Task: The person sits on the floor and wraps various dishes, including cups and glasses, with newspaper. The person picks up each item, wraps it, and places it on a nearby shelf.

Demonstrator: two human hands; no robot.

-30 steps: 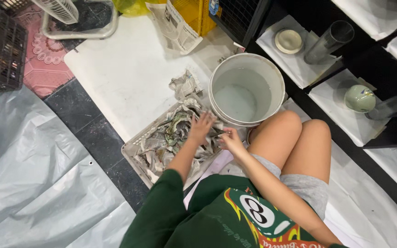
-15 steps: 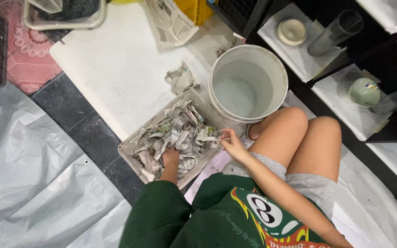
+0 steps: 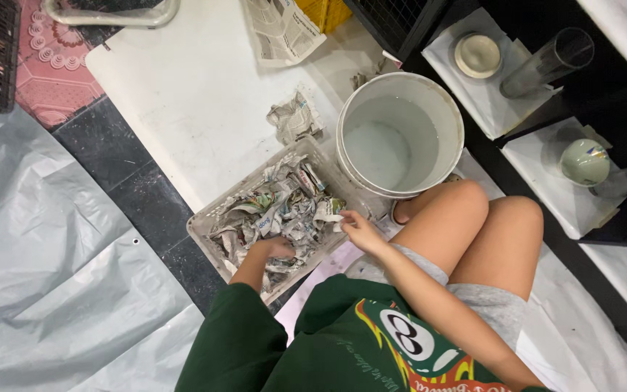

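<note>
— Where are the hands?

— Both are in the shallow grey basket (image 3: 215, 221) on the floor, which is full of torn newspaper scraps (image 3: 284, 207). The left hand (image 3: 273, 248) is dug into the near side of the pile, fingers curled down among the pieces; it seems clenched on a bunch, though the paper hides the fingertips, so I cannot say for sure. The right hand (image 3: 359, 231) sits at the basket's right edge, pinching one strip (image 3: 328, 210) between thumb and fingers.

— How would that paper handle?

— Light and limp, I'd judge. The scraps look crumpled and soft, easy to tear, and they will slip apart if taken loosely. A whole handful scooped from beneath should hold better than a pinch at one corner.

— What's nearby?

— A white bucket (image 3: 450, 109) with cloudy liquid stands just beside the basket, touching the person's knee (image 3: 466, 199). One crumpled wad (image 3: 295, 116) lies apart on the white board (image 3: 197, 94), and a folded newspaper (image 3: 281, 29) lies farther up. Grey plastic sheeting (image 3: 52, 283) covers the floor to the left.
</note>
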